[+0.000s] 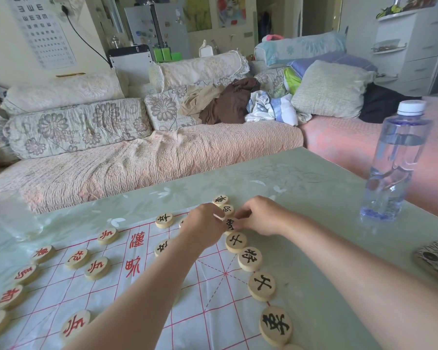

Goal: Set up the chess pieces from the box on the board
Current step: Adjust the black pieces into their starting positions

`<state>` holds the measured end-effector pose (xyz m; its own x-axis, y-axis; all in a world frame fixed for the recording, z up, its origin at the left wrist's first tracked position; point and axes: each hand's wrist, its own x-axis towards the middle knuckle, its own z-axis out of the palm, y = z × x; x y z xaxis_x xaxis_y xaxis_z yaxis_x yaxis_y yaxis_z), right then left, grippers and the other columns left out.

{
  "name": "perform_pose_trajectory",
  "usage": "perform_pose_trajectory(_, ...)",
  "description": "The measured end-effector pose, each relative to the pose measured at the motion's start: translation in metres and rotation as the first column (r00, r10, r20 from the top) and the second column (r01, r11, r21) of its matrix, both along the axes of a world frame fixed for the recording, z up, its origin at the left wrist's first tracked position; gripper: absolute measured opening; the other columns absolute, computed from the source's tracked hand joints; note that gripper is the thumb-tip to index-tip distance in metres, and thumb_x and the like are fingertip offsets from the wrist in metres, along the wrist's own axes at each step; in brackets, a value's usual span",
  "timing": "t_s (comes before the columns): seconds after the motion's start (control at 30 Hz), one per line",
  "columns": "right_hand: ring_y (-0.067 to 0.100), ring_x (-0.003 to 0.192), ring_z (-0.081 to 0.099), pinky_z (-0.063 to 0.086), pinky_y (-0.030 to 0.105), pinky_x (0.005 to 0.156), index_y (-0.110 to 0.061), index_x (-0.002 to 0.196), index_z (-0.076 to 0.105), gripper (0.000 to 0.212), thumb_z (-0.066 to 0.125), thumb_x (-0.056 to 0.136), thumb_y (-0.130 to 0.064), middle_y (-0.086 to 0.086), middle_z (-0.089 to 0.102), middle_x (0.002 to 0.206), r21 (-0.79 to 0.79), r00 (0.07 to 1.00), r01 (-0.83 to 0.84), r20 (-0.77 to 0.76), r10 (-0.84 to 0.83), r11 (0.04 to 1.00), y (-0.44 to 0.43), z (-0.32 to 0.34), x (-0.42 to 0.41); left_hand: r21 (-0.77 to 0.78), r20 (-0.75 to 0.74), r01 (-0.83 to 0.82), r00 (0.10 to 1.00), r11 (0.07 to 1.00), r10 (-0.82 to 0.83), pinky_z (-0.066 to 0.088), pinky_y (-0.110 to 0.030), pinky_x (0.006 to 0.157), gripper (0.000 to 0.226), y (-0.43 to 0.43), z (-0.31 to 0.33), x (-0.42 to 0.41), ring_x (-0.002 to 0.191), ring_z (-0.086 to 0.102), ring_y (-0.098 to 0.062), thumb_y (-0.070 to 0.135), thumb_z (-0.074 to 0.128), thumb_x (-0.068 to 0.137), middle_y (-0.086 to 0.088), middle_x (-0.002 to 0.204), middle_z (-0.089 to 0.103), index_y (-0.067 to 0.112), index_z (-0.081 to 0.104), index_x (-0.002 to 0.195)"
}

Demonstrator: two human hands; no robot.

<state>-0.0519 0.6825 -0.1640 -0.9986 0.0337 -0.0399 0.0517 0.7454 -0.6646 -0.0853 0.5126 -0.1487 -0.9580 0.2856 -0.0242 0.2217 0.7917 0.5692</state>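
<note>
A white sheet board (142, 294) with red lines lies on the table. Round wooden pieces with black characters (261, 286) run in a row down its right edge. Red-character pieces (96, 267) stand on its left side. My left hand (204, 229) and my right hand (259, 217) meet at the far end of the black row. Both pinch one black-character piece (230, 224) that lies in the row between them. No box is in view.
A clear water bottle (396, 162) with a white cap stands at the table's right side. A patterned object (434, 261) lies at the right edge. A clear glass (9, 213) stands at the far left. A sofa (137, 157) runs behind the table.
</note>
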Motion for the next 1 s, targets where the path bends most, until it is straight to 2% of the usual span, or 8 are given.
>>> perform_pose_trajectory(0.1, 0.008, 0.082, 0.062, 0.047, 0.023, 0.071, -0.032, 0.095, 0.075, 0.017, 0.078, 0.081, -0.041, -0.013, 0.068, 0.088, -0.048, 0.999, -0.007, -0.054, 0.005, 0.999, 0.003, -0.001, 0.002, 0.146, 0.088, -0.021, 0.996, 0.989, 0.008, 0.051, -0.025, 0.065, 0.025, 0.001, 0.000, -0.002, 0.076, 0.062, -0.016, 0.026, 0.074, 0.081, 0.006, 0.096, 0.069, 0.023, 0.066, 0.105)
perform_pose_trajectory(0.23, 0.009, 0.074, 0.056, 0.042, 0.022, 0.064, -0.034, 0.096, 0.071, 0.016, 0.078, 0.082, -0.033, -0.008, 0.065, 0.089, -0.091, 0.994, -0.004, -0.114, -0.007, 0.996, 0.004, -0.005, 0.003, 0.343, 0.213, -0.082, 0.977, 0.936, 0.008, 0.058, -0.040, 0.085, 0.019, 0.005, 0.000, -0.003, 0.081, 0.066, -0.022, 0.021, 0.080, 0.072, -0.001, 0.087, 0.070, 0.020, 0.071, 0.089)
perform_pose_trajectory(0.37, -0.005, 0.066, 0.054, 0.038, 0.013, 0.060, -0.034, 0.102, 0.071, 0.017, 0.074, 0.085, -0.033, -0.011, 0.067, 0.093, -0.125, 0.981, 0.000, -0.194, -0.025, 0.992, 0.003, -0.002, 0.003, 0.452, 0.341, -0.185, 0.940, 0.872, 0.022, 0.055, -0.037, 0.086, 0.015, 0.006, 0.007, -0.002, 0.068, 0.054, -0.021, 0.005, 0.079, 0.070, -0.009, 0.072, 0.064, 0.019, 0.074, 0.070)
perform_pose_trajectory(0.5, -0.018, 0.065, 0.053, 0.037, 0.005, 0.062, -0.034, 0.111, 0.072, 0.034, 0.082, 0.078, -0.033, -0.018, 0.066, 0.093, -0.157, 0.963, -0.057, -0.270, 0.013, 0.986, -0.004, 0.005, 0.004, 0.568, 0.421, -0.276, 0.907, 0.775, 0.015, 0.056, -0.024, 0.070, 0.017, 0.005, 0.013, -0.001, 0.064, 0.059, -0.017, -0.003, 0.072, 0.075, -0.013, 0.081, 0.068, 0.008, 0.074, 0.087)
perform_pose_trajectory(0.6, -0.009, 0.061, 0.052, 0.040, 0.012, 0.063, -0.026, 0.106, 0.073, 0.036, 0.086, 0.073, -0.030, -0.015, 0.065, 0.081, -0.135, 0.953, -0.105, -0.296, 0.061, 0.985, -0.009, 0.010, 0.000, 0.606, 0.470, -0.320, 0.883, 0.728, -0.002, 0.054, -0.023, 0.068, 0.014, 0.004, 0.015, 0.000, 0.068, 0.063, -0.019, -0.002, 0.067, 0.078, -0.017, 0.092, 0.072, 0.005, 0.071, 0.090)
perform_pose_trajectory(0.73, 0.000, 0.059, 0.054, 0.043, 0.018, 0.060, -0.028, 0.111, 0.066, 0.044, 0.086, 0.073, -0.027, -0.017, 0.062, 0.084, -0.161, 0.957, -0.045, -0.289, -0.003, 0.986, -0.010, 0.013, -0.001, 0.605, 0.458, -0.314, 0.889, 0.731, 0.003, 0.057, -0.028, 0.077, 0.015, 0.000, 0.015, -0.001, 0.073, 0.064, -0.020, 0.002, 0.071, 0.074, -0.019, 0.097, 0.072, 0.002, 0.072, 0.090)
perform_pose_trajectory(0.83, -0.001, 0.050, 0.054, 0.044, 0.015, 0.052, -0.024, 0.102, 0.069, 0.032, 0.086, 0.075, -0.025, -0.025, 0.063, 0.064, -0.200, 0.970, -0.050, -0.243, 0.000, 0.978, -0.008, 0.014, 0.002, 0.546, 0.412, -0.280, 0.910, 0.790, 0.038, 0.058, -0.034, 0.079, 0.020, -0.001, 0.011, 0.000, 0.068, 0.062, -0.019, 0.008, 0.075, 0.073, -0.010, 0.088, 0.070, 0.007, 0.070, 0.093)
perform_pose_trajectory(1.0, -0.019, 0.055, 0.050, 0.035, 0.002, 0.052, -0.031, 0.101, 0.070, 0.030, 0.086, 0.076, -0.030, -0.028, 0.060, 0.069, -0.125, 0.981, -0.049, -0.193, 0.025, 0.991, 0.000, 0.012, 0.006, 0.170, 0.064, -0.057, 0.997, 0.984, 0.047, 0.051, -0.026, 0.066, 0.006, -0.005, 0.000, 0.005, 0.073, 0.062, -0.018, 0.028, 0.064, 0.085, 0.003, 0.086, 0.068, 0.028, 0.069, 0.089)
